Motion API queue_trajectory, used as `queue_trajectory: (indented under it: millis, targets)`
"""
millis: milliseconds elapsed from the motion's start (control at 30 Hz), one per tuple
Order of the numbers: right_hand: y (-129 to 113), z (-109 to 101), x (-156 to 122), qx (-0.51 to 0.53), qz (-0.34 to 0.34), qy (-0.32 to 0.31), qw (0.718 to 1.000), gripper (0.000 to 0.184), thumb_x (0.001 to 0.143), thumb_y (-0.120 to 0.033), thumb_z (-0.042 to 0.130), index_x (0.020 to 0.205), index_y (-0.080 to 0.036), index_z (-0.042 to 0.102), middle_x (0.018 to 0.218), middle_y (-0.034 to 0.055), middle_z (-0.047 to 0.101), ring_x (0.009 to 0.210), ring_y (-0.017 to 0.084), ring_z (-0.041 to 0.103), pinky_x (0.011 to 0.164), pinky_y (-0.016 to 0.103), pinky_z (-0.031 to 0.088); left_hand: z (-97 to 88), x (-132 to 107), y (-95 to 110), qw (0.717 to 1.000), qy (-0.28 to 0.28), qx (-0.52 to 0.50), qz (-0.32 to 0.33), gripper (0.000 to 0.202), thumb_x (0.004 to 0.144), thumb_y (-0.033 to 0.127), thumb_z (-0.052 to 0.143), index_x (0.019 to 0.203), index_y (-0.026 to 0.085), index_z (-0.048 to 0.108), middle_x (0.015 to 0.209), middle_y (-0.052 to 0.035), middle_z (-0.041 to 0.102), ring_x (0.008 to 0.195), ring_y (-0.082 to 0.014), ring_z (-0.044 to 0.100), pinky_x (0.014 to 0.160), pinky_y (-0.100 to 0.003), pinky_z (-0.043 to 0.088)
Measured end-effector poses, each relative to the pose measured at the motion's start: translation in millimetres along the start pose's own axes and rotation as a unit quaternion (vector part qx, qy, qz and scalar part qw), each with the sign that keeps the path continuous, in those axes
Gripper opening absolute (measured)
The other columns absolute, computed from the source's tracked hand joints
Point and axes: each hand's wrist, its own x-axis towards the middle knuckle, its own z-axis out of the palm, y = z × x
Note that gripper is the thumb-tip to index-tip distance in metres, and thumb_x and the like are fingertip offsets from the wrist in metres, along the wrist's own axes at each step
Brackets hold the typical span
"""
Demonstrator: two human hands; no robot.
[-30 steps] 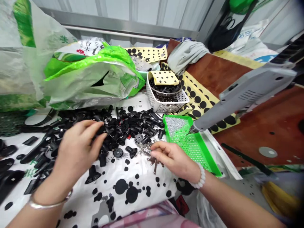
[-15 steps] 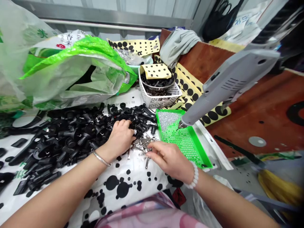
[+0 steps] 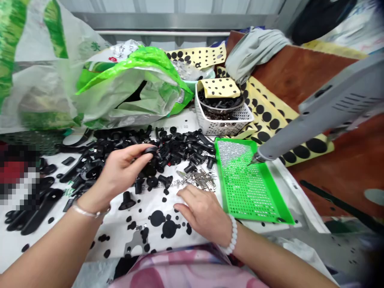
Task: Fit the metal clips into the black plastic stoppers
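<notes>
My left hand (image 3: 121, 173) is raised over a pile of black plastic parts (image 3: 126, 154) and pinches one black plastic part (image 3: 149, 151) between thumb and fingertips. My right hand (image 3: 199, 210) rests palm down on the spotted white sheet (image 3: 156, 228), fingers curled, just in front of a small heap of metal clips (image 3: 198, 180). I cannot see whether its fingers hold a clip. A green perforated tray (image 3: 249, 186) with small screws lies to the right of that hand.
A grey electric screwdriver (image 3: 318, 118) hangs over the tray with its tip near the screws. Behind stand a white basket (image 3: 223, 120) of parts, green and white plastic bags (image 3: 120, 90), yellow sheets with black dots (image 3: 270, 116) and a grey cloth (image 3: 255, 50). The reddish-brown tabletop (image 3: 345, 168) lies at right.
My left hand has come back from the far side of the pile and lifted with a black part pinched in it. My right hand has slid slightly toward me from the clips.
</notes>
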Motion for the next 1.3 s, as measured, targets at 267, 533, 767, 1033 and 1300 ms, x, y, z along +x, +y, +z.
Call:
queue_trajectory:
  millis: [267,533,767,1033,1300]
  targets:
    - [-18.9,13.0,46.7,-0.096,0.051,-0.044,0.993,0.028,0.086,-0.027,0.054,0.110,-0.014,0.052,0.099,0.0108,0.058,0.081,0.024,0.062,0.062,0.033,0.047,-57.5,-105.5,-21.5,0.970,0.076,-0.047,-0.228,0.025,0.080,0.033,0.062,0.098,0.016,0.065,0.097,-0.0069,0.071,0.088,-0.0215,0.066,0.081,-0.035,0.055]
    - [-17.1,-10.7,72.3,-0.124,0.060,0.023,0.990,0.029,0.087,-0.033,0.050,0.108,-0.014,0.055,0.097,0.0100,0.059,0.075,0.021,0.060,0.062,0.032,0.045,-40.5,-135.7,-50.8,0.986,-0.110,0.128,0.007,0.025,0.086,0.027,0.051,0.108,0.027,0.063,0.134,-0.0067,0.050,0.115,-0.0242,0.055,0.091,-0.032,0.050]
    - [-20.3,-24.2,95.0,-0.076,0.022,0.117,0.990,0.043,0.089,-0.038,0.050,0.122,-0.011,0.048,0.109,0.0126,0.059,0.077,0.018,0.060,0.073,0.031,0.046,-27.9,-123.5,-62.9,0.976,-0.128,0.167,0.063,0.026,0.088,0.027,0.047,0.107,0.024,0.064,0.131,-0.0072,0.053,0.110,-0.0229,0.059,0.090,-0.030,0.051]
    - [-14.3,2.3,44.3,-0.159,0.093,-0.073,0.980,0.016,0.087,-0.027,0.052,0.085,-0.015,0.062,0.081,0.0082,0.067,0.069,0.019,0.063,0.059,0.028,0.040,-30.7,-130.8,-74.9,0.989,-0.112,0.087,0.049,0.024,0.085,0.027,0.054,0.106,0.024,0.064,0.123,-0.0057,0.061,0.108,-0.0208,0.061,0.093,-0.031,0.050]
    - [-15.2,21.0,31.0,-0.160,0.116,-0.088,0.976,0.013,0.087,-0.015,0.046,0.082,-0.015,0.058,0.079,0.0070,0.066,0.066,0.018,0.063,0.055,0.027,0.038,-52.4,-80.7,-36.8,0.998,0.011,0.043,0.041,0.020,0.081,0.026,0.060,0.099,0.026,0.067,0.119,-0.0017,0.064,0.107,-0.0207,0.061,0.095,-0.034,0.049]
